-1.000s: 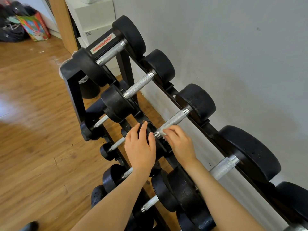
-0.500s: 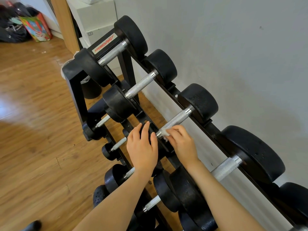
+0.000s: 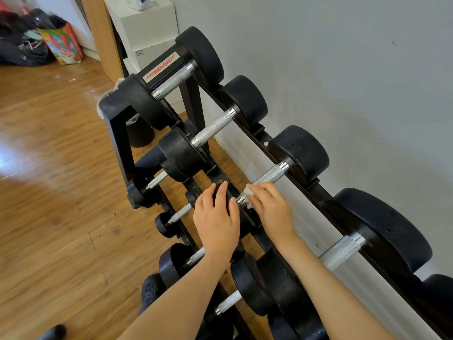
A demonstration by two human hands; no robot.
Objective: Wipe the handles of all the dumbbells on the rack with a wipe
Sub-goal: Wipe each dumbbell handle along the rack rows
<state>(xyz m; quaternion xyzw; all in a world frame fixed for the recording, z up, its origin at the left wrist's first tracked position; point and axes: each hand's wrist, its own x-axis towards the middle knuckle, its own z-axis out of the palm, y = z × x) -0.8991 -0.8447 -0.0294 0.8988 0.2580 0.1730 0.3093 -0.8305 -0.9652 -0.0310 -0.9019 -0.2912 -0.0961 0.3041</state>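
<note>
A plain grey wall (image 3: 343,69) runs along my right. Glossy wooden floor (image 3: 49,192) spreads left, with a white cabinet (image 3: 147,28) and colourful bag (image 3: 63,45) beyond.

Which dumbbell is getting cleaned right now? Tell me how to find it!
Find the black rack standing along the grey wall and look at its top row. Count from the far end: it is the third dumbbell. It is the only one with hands on it: the left hand rests on its near weight and the right hand presses a white wipe on its handle.

Handle (image 3: 268,174) open from above; dumbbell heads (image 3: 300,153) flank it, wall (image 3: 343,69) close behind rack (image 3: 115,133).
</note>
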